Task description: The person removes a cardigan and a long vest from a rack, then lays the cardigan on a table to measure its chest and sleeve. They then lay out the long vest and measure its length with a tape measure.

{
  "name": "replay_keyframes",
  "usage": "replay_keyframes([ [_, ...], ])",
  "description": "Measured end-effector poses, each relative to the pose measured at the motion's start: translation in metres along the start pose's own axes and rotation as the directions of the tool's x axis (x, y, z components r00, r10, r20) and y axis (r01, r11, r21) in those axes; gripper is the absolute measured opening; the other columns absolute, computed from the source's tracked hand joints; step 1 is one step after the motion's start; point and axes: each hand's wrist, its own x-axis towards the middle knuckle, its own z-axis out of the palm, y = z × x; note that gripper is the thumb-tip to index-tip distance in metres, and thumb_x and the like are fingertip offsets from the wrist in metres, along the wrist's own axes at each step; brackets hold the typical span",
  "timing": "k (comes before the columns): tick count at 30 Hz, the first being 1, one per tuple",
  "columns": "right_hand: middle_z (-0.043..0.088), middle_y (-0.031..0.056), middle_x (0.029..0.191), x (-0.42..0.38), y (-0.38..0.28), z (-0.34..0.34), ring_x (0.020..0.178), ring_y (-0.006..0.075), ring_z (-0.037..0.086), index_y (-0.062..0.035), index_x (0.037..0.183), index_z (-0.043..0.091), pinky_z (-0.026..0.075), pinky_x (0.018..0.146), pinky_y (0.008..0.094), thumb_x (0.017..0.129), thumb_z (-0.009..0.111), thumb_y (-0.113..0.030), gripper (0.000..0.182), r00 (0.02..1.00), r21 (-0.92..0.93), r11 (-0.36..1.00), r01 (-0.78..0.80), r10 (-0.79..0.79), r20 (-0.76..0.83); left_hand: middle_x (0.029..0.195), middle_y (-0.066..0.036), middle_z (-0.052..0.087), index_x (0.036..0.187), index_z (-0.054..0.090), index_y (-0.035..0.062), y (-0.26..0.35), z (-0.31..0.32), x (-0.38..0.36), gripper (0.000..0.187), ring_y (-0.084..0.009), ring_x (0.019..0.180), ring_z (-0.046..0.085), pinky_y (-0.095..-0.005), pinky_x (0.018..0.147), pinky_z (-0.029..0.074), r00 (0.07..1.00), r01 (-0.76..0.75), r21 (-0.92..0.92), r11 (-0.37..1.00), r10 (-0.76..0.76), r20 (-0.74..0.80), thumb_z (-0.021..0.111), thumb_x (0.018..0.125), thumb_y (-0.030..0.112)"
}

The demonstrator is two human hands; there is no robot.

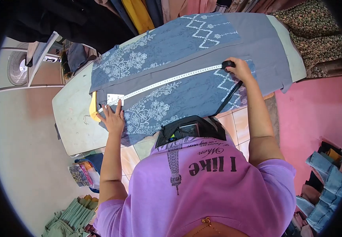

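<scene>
A white measuring tape stretches across a blue garment with white floral and diamond patterns, which lies spread over grey fabric. My left hand rests with its fingers spread on the tape's left end, beside a white tag. At the tape's right end, my right hand is closed around the black tape case. A black strap runs from near my right wrist down to the black waist bag in front of me.
The pale table has a rounded left end. Hanging clothes line the far side, with floral fabric at right. A fan is at left. Folded jeans and green clothes lie lower down.
</scene>
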Motion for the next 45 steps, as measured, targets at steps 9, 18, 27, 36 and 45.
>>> replay_keyframes([
  [9, 0.067, 0.0131, 0.086, 0.006, 0.024, -0.024, 0.08, 0.0304, 0.064, -0.0161, 0.098, 0.068, 0.048, 0.071, 0.038, 0.07, 0.073, -0.01, 0.029, 0.999, 0.001, 1.0, 0.029, -0.029, 0.024, 0.135, -0.01, 0.044, 0.128, 0.05, 0.0192, 0.025, -0.001, 0.008, 0.038, -0.032, 0.135, 0.026, -0.07, 0.102, 0.005, 0.995, 0.014, 0.03, 0.999, -0.01, -0.102, 0.049, 0.09, 0.024],
  [18, 0.068, 0.013, 0.087, 0.012, 0.05, -0.05, 0.082, 0.0299, 0.064, -0.0134, 0.097, 0.068, 0.049, 0.073, 0.0371, 0.07, 0.073, -0.007, 0.028, 0.998, -0.005, 0.998, 0.055, -0.055, 0.008, 0.135, -0.013, 0.045, 0.139, 0.036, 0.0325, 0.05, -0.018, 0.005, 0.051, -0.0303, 0.132, 0.031, -0.0685, 0.103, 0.001, 1.0, 0.025, 0.041, 0.999, -0.025, 0.006, 0.05, 0.089, 0.028],
  [27, 0.068, 0.0131, 0.088, 0.012, 0.065, -0.062, 0.084, 0.0306, 0.064, -0.0123, 0.097, 0.068, 0.048, 0.074, 0.0376, 0.069, 0.074, -0.007, 0.029, 0.998, -0.065, 0.997, 0.034, -0.037, -0.042, 0.141, -0.015, 0.037, 0.134, 0.042, 0.0376, 0.059, -0.026, 0.008, 0.049, -0.0331, 0.137, 0.022, -0.0696, 0.103, 0.0, 0.999, 0.049, 0.017, 0.999, -0.05, 0.015, 0.051, 0.088, 0.024],
  [36, 0.068, 0.0133, 0.089, 0.012, 0.059, -0.059, 0.085, 0.0309, 0.064, -0.0125, 0.097, 0.068, 0.048, 0.075, 0.0376, 0.068, 0.074, -0.006, 0.031, 0.996, -0.096, 0.995, -0.041, 0.034, -0.079, 0.13, -0.002, 0.048, 0.12, 0.054, 0.0136, 0.066, -0.018, 0.025, 0.035, -0.0276, 0.131, 0.032, -0.0713, 0.101, 0.002, 0.994, -0.091, -0.037, 0.995, 0.088, -0.071, 0.047, 0.086, 0.015],
  [45, 0.068, 0.0128, 0.089, 0.012, 0.065, -0.056, 0.084, 0.0291, 0.064, -0.0114, 0.097, 0.068, 0.048, 0.075, 0.0364, 0.068, 0.075, -0.006, 0.031, 0.997, -0.063, 0.996, -0.059, 0.055, -0.06, 0.131, -0.014, 0.047, 0.137, 0.038, 0.0363, 0.085, -0.029, 0.017, 0.055, -0.0301, 0.132, 0.031, -0.0714, 0.1, 0.004, 0.992, -0.124, -0.036, 0.992, 0.123, -0.03, 0.048, 0.087, 0.016],
])
